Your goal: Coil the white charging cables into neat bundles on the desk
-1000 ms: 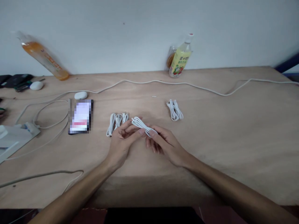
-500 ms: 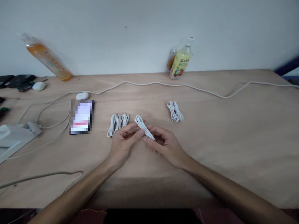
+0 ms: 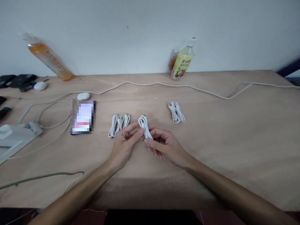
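Note:
Between my two hands is a coiled white cable (image 3: 145, 126), held just above the table with its loop end pointing away from me. The thumb of my left hand (image 3: 125, 145) presses on its left side, fingers curled behind. Lower down, my right hand (image 3: 166, 145) pinches the coil's near end between thumb and fingers. Three more coiled white cables (image 3: 119, 123) lie side by side just beyond my left hand. Farther off to the right, two coiled white cables (image 3: 176, 112) rest together on the table.
A phone (image 3: 82, 118) and a white earbud case (image 3: 83, 96) lie on the left. A long white cord (image 3: 154, 83) crosses the wooden table (image 3: 225, 134). An orange drink bottle (image 3: 50, 61) and a yellow-labelled bottle (image 3: 182, 61) lean on the wall. A white box (image 3: 17, 137) sits far left.
The held cable has turned to stand more upright, and a plug now shows at its top. My right fingers have shifted slightly around its near end; both hands stay in about the same place.

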{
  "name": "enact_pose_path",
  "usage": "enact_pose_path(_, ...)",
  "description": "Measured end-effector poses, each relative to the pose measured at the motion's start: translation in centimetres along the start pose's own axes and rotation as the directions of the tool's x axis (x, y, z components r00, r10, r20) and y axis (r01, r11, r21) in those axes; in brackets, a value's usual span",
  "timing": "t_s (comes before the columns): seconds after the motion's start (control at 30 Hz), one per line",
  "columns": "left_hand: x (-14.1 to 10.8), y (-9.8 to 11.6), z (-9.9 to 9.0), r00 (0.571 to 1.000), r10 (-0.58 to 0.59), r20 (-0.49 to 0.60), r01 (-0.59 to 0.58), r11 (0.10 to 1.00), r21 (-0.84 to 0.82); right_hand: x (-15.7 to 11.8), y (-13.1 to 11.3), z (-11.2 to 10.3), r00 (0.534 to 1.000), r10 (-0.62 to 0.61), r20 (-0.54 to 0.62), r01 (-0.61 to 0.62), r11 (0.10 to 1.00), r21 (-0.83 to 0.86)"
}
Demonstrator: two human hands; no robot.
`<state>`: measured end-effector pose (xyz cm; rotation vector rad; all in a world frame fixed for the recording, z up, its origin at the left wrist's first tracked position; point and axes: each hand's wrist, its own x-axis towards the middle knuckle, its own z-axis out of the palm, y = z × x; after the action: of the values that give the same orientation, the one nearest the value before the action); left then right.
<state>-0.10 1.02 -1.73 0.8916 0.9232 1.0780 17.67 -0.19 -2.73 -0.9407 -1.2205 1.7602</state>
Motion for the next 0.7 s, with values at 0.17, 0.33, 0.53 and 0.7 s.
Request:
enact_pose_path(0.17,-0.04,-0.19,-0.15,1.000,0.008,-0.006,-0.008,1.000,0.016,-0.04,-0.06,-0.02,1.000,0.011,-0.018,-0.012,0.999,-0.030)
enact_pose_path(0.33,-0.04,0.08,0.14,1.000,0.011,0.004,-0.011,0.999,0.037,0.01,-0.09,0.01,0.998,0.037,-0.043,-0.038,0.998,-0.039)
enact_pose_path(0.53,-0.09,0.28,0.20,0.999,-0.035,0.019,0.035,0.999,0.012,0.12,0.14,-0.16,0.998,0.054,-0.016,-0.054,0.999,0.004)
enact_pose_path(0.7,-0.11,0.13,0.12,0.998,-0.068,0.007,0.068,0.997,-0.027,0.15,0.28,-0.57,0.996,0.083,0.014,-0.084,0.994,0.071)
